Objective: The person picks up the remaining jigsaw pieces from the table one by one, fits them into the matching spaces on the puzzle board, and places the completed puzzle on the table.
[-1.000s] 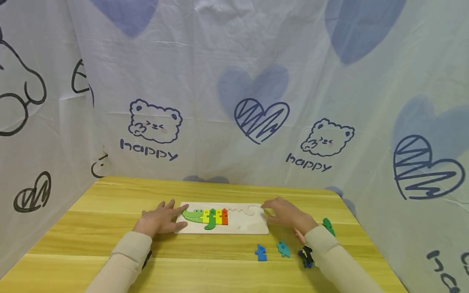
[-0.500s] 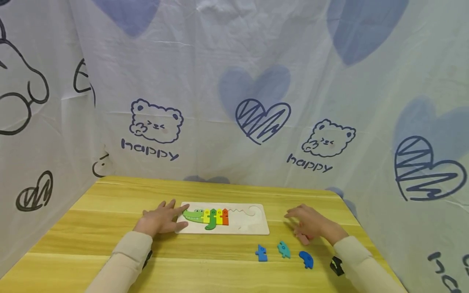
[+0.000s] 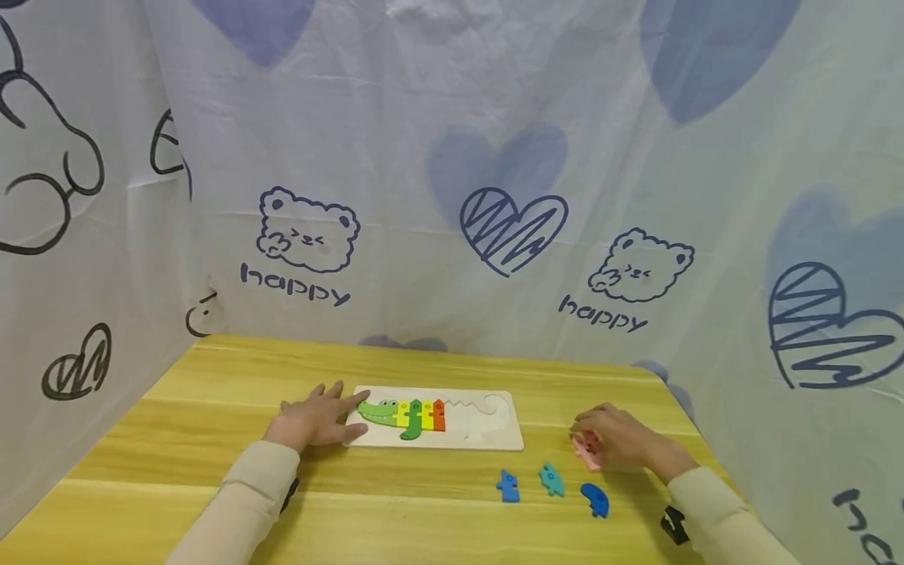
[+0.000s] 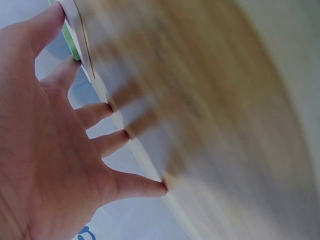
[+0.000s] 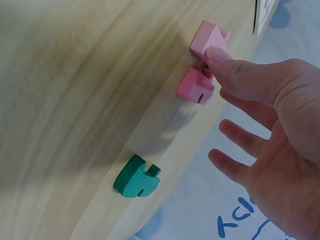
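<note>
We judge the step in hand to be choosing and picking up the next piece for a half-filled crocodile puzzle. Our right grip (image 3: 620,439) is down at two small jigsaw-edged pieces, a pale pink piece (image 5: 206,37) and a hot pink piece (image 5: 190,85). Its thumb touches the pale one, but the index finger is hidden, so we cannot tell whether it pinches; the other fingers stand apart. The hot pink piece sits just beside that thumb, and a dark green rounded piece (image 5: 137,177) lies on the little-finger side, farther from the puzzle board.

Closer to our body than the right grip, on the yellow wood-grained tabletop (image 3: 395,526), we see a curved dark blue piece (image 3: 595,500); leftward of that lie a teal piece (image 3: 552,479) and a mid-blue piece (image 3: 508,486).

The pale rectangular wooden puzzle board (image 3: 452,441) is left of the right grip and apart from it. Our left grip (image 3: 311,420) is spread, thumb and forefinger at the board's left end, seemingly steadying it. Beyond those fingertips, a light green crocodile head (image 3: 379,411) and striped body end at an orange-red piece (image 3: 439,415).

The next move, we think, calls for a firm hold on one pink piece, then carrying it left to the outline beyond the orange-red piece.
</note>
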Available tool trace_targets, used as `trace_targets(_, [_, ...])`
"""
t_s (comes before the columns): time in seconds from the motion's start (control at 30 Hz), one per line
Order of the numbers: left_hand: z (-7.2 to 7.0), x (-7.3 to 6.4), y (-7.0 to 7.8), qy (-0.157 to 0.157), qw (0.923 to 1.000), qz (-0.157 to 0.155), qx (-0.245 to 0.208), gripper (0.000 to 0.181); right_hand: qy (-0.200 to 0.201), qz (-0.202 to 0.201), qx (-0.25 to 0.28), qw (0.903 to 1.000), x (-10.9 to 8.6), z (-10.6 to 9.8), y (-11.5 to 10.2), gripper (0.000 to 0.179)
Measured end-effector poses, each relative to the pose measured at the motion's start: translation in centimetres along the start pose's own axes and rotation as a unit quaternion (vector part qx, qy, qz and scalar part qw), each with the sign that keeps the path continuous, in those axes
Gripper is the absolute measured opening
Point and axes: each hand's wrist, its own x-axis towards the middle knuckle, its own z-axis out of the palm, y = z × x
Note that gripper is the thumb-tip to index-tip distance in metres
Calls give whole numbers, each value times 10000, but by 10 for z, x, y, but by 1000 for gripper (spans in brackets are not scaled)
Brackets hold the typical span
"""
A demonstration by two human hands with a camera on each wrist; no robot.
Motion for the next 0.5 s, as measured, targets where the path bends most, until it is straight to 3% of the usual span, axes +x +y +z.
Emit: trace_targets(0.5, [-1, 2, 0, 1, 10000, -28, 1, 75, -21, -244, 525, 9983, -6, 5, 7, 42])
